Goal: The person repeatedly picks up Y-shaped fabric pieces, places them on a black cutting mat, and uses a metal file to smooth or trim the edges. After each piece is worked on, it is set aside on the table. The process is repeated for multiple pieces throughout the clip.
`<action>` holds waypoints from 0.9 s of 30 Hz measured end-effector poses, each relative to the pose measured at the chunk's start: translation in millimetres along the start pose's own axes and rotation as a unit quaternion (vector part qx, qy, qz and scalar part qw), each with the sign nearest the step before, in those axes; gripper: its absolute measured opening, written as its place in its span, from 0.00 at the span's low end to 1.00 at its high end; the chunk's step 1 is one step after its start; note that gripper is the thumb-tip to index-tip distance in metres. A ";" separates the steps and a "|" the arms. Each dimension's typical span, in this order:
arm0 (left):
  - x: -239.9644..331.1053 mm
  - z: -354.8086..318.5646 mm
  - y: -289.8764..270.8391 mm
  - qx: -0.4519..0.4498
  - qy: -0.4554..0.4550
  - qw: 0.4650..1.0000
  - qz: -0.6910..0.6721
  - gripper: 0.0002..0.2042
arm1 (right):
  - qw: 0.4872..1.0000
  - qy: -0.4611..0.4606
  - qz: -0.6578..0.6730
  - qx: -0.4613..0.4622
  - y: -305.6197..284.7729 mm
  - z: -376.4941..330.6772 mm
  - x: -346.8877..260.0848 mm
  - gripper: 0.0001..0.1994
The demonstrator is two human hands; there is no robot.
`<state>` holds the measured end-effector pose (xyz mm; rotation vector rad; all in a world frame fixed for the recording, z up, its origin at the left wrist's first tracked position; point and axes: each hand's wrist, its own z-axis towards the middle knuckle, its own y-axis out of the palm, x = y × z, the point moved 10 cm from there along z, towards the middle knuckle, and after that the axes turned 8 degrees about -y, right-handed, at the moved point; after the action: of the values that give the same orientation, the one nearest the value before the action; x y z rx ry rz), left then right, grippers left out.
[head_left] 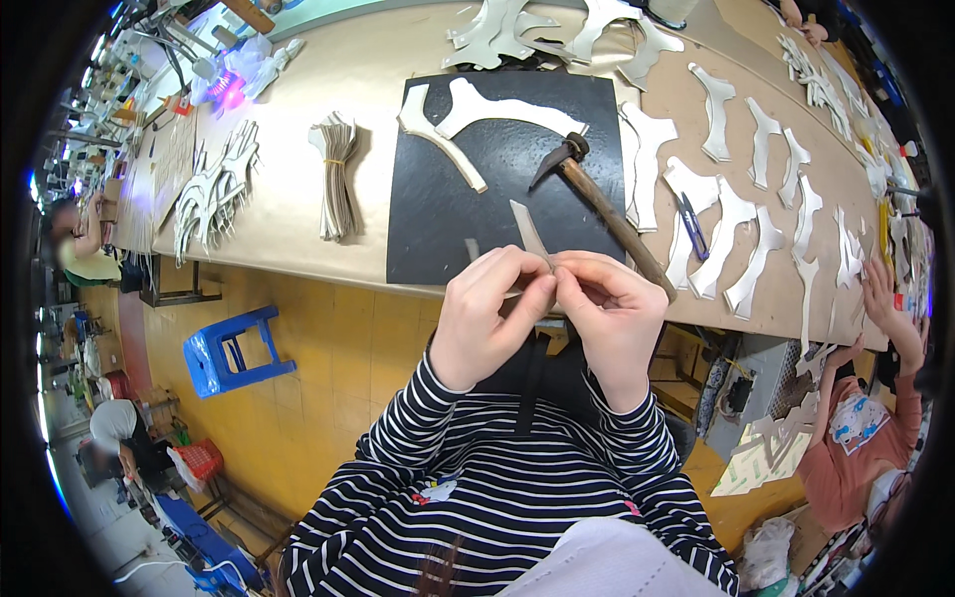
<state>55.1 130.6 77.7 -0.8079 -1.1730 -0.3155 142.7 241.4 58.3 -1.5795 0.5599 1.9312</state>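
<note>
Above the front edge of a black mat (428, 219), my left hand (489, 313) and my right hand (614, 316) meet fingertip to fingertip. Both pinch a narrow pale strip (530, 231), one end of which sticks out beyond my fingers; the rest of it is hidden by them. Two white curved cut pieces lie at the mat's far side: a slim one (443, 142) and a broader one (507, 107). A hammer (612, 214) with a wooden handle rests across the mat's right edge, its handle end close by my right hand.
White shaped pieces (731, 229) lie in rows on the right, with blue-handled snips (692, 227) among them. Left of the mat stands a banded bundle (337, 174), then a fanned pile (216, 189). A blue stool (235, 353) is on the floor. A co-worker (860, 438) is at the right.
</note>
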 end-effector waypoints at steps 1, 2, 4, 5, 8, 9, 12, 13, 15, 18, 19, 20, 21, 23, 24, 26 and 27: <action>-0.7 1.4 0.4 -0.008 0.000 1.000 0.014 0.04 | 1.000 -0.009 0.000 0.007 1.4 -0.5 -0.6 0.06; -0.9 2.4 1.9 -0.021 0.002 0.999 0.032 0.04 | 1.000 -0.013 -0.003 0.012 3.1 -1.6 -0.8 0.06; 2.2 2.3 3.4 -0.022 0.020 0.998 0.056 0.03 | 0.999 -0.025 -0.011 0.029 5.9 -3.0 -0.9 0.06; 5.1 1.4 2.9 -0.008 0.035 0.998 0.061 0.03 | 0.998 -0.032 -0.015 0.042 6.3 -3.7 -1.4 0.05; 7.7 -1.4 1.0 0.048 0.048 0.996 0.063 0.02 | 0.994 -0.056 -0.022 0.095 5.9 -4.7 -0.4 0.05; 6.0 -1.9 0.5 0.064 0.044 0.995 0.057 0.03 | 0.991 -0.065 -0.023 0.116 5.6 -5.3 0.5 0.05; -1.6 -2.6 -3.0 0.110 0.029 0.993 0.041 0.02 | 0.986 -0.020 0.050 0.159 9.1 -6.5 21.1 0.04; -5.3 -2.8 -4.2 0.121 0.018 0.992 0.039 0.02 | 0.982 -0.007 0.060 0.177 9.6 -7.0 27.3 0.04; -16.3 -4.2 -1.5 0.111 -0.023 0.994 0.002 0.02 | 0.972 0.028 0.108 0.206 8.7 -5.2 42.2 0.05; -29.2 -13.0 -5.8 0.142 -0.074 0.986 -0.042 0.04 | 0.948 0.060 0.173 0.260 -1.1 3.3 61.4 0.07; -34.6 -16.5 -7.7 0.154 -0.098 0.982 -0.055 0.05 | 0.936 0.070 0.192 0.285 -9.8 9.0 69.4 0.07; -40.6 -22.3 -12.9 0.173 -0.124 0.974 -0.077 0.08 | 0.922 0.094 0.209 0.312 -18.6 13.6 80.8 0.07; -44.6 -25.8 -16.5 0.181 -0.128 0.964 -0.149 0.09 | 0.918 0.090 0.244 0.299 -26.6 26.2 86.3 0.08; -52.6 -32.6 -25.7 0.197 -0.147 0.941 -0.234 0.10 | 0.928 0.112 0.272 0.230 -21.7 39.6 99.1 0.08; -56.9 -33.3 -26.5 0.184 -0.172 0.939 -0.235 0.10 | 0.927 0.132 0.281 0.212 -19.1 41.8 107.8 0.09; -62.7 -31.0 -27.6 0.155 -0.209 0.936 -0.238 0.10 | 0.941 0.143 0.270 0.144 -8.0 46.6 116.3 0.09; -61.9 -30.3 -30.6 0.157 -0.214 0.939 -0.219 0.10 | 0.949 0.147 0.250 0.126 -7.0 50.4 120.6 0.10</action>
<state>33.6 77.0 29.1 -0.3304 -1.7665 -0.3128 94.1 299.4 -48.4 -1.6766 1.3897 1.8660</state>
